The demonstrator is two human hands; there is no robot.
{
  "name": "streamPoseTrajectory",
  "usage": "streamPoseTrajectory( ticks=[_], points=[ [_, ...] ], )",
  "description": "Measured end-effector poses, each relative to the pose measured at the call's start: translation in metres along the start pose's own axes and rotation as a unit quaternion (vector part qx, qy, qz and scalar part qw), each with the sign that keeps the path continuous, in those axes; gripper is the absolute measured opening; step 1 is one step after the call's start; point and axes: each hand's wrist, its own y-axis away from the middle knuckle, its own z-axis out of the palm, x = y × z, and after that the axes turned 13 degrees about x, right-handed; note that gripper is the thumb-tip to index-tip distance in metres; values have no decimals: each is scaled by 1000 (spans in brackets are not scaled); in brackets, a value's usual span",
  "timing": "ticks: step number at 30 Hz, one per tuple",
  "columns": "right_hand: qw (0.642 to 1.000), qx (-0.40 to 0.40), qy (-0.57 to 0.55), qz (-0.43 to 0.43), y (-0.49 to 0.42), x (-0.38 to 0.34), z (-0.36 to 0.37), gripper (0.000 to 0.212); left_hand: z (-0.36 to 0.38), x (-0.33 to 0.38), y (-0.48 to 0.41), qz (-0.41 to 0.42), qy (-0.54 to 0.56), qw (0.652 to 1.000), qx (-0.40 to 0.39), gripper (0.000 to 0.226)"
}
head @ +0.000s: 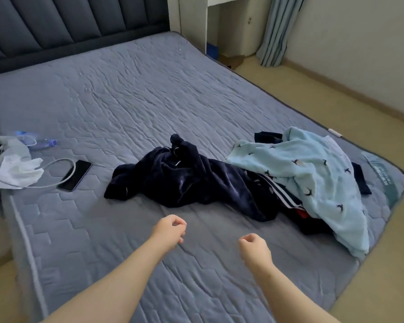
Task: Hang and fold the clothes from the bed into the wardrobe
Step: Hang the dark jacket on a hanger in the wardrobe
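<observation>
Left of the navy garment (184, 180), a phone (75, 175) lies on the bed (126, 101) with a white cable (56, 170) looping from it toward a crumpled pale bag (12, 159). Cloth swept carelessly that way could, I judge, catch the cable and drag the phone off the mattress. The left hand (170, 231) hovers just short of the navy garment's near hem, fingers loosely curled and holding nothing. The right hand (254, 250), further right, is likewise loosely curled and empty. Neither touches cloth. The clothes all lie on the bed, none hung or folded, and the wardrobe is out of view. The likelier trouble is tangling: the navy garment's right end runs against a striped piece (278, 192), which goes under the light-blue fleece (313, 183), so lifting one may haul the heap along or spill it off the bed corner. Small metal glints near the navy garment's top could snag; whether they are a hook or a fastening I cannot tell. As to materials, the phone is a hard, glossy slab and the cable a smooth cord. The bed cover is grey, quilted in angular stitched cells and faintly wrinkled. The navy garment is plush with a velvet sheen, heaped in soft ridges, probably heavy. The stripes to its right are white on dark, seemingly a thinner knit. The fleece is nappy and pale, printed with small dark birds, bulky and limp.
</observation>
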Motion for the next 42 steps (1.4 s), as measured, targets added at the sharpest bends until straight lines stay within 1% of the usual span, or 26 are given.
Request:
streamPoseTrajectory(
  ticks=[2, 5, 7, 9, 11, 14, 16, 17, 19, 20, 21, 22, 23, 24, 26, 29, 32, 34, 37, 39, 42],
  points=[
    [999, -3, 49, -11, -33, 1, 1, 13, 19, -4, -14, -15, -7, 1000, 9, 22],
    [988, -11, 139, -68, -81, 4, 5, 12, 46, -10, -34, -7, -7, 1000, -14, 19],
    [975, -3, 199, -101, -109, 6, 12, 17, 60, -10, -50, -10, 2, 1000, -19, 16],
    [966, 8, 229, -120, -131, 8, 24, 23, 73, -11, -69, -13, 13, 1000, -13, 16],
    [950, 26, 267, -162, -148, 9, 37, 27, 86, -14, -86, -15, 12, 1000, -6, 17],
    [907, 38, 339, -247, -173, 10, 56, 33, 102, -23, -104, -17, 0, 1000, -12, 17],
    [889, 24, 371, -267, -191, 12, 65, 39, 109, -30, -112, -16, -8, 1000, -13, 17],
    [890, 14, 374, -259, -197, 13, 69, 43, 112, -35, -113, -16, -11, 1000, -13, 17],
    [899, 25, 353, -259, -202, 14, 72, 46, 111, -40, -114, -17, -4, 1000, -10, 18],
    [906, 53, 320, -271, -202, 17, 74, 43, 110, -44, -113, -25, 5, 1000, -9, 18],
    [921, 82, 261, -278, -199, 20, 75, 38, 109, -48, -110, -36, 16, 999, -9, 19],
    [943, 98, 177, -263, -193, 21, 75, 31, 107, -51, -105, -48, 29, 998, -7, 19],
    [965, 97, 91, -228, -182, 21, 74, 26, 103, -54, -100, -58, 44, 997, -2, 18],
    [978, 87, 19, -187, -169, 22, 72, 24, 98, -57, -93, -63, 57, 996, 3, 17],
    [990, 53, -49, -123, -138, 27, 71, 21, 88, -67, -77, -78, 84, 993, 13, 16],
    [996, -35, -83, -18, -75, 47, 73, 19, 69, -87, -41, -115, 107, 987, 17, 14],
    [989, -101, -88, 66, -9, 67, 69, 16, 46, -112, -1, -155, 111, 982, 10, 14],
    [985, -127, -81, 79, 30, 74, 67, 19, 30, -123, 24, -156, 110, 982, 10, 14],
    [983, -143, -95, 61, 84, 72, 63, 20, 8, -131, 62, -119, 110, 987, -9, 13],
    [981, -143, -114, 69, 121, 72, 63, 19, -9, -135, 91, -100, 108, 988, -37, 11],
    [970, -168, -143, 104, 179, 75, 67, 22, -41, -152, 139, -100, 144, 981, -85, 11]
  ],
)
